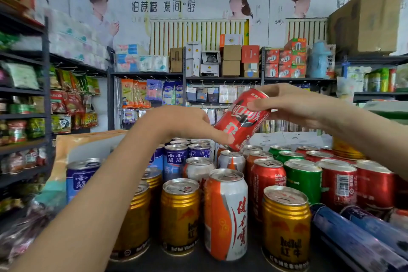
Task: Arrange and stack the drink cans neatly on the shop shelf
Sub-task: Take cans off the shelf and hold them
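A red cola can (239,120) hangs tilted above the standing cans, top end toward the upper right. My right hand (287,106) grips its upper part, and my left hand (183,123) pinches its lower end with thumb and fingers. Below, several cans stand upright on the shelf: gold Red Bull cans (180,216) (287,227) in front, an orange-and-white can (226,214) between them, blue cans (175,161) at the back left, red cans (268,181) and green cans (303,179) to the right.
Two blue cans (353,236) lie on their sides at the front right. An orange-and-white packet (88,146) stands at the left behind my forearm. Racks of snacks (66,99) and boxes (231,59) line the walls beyond.
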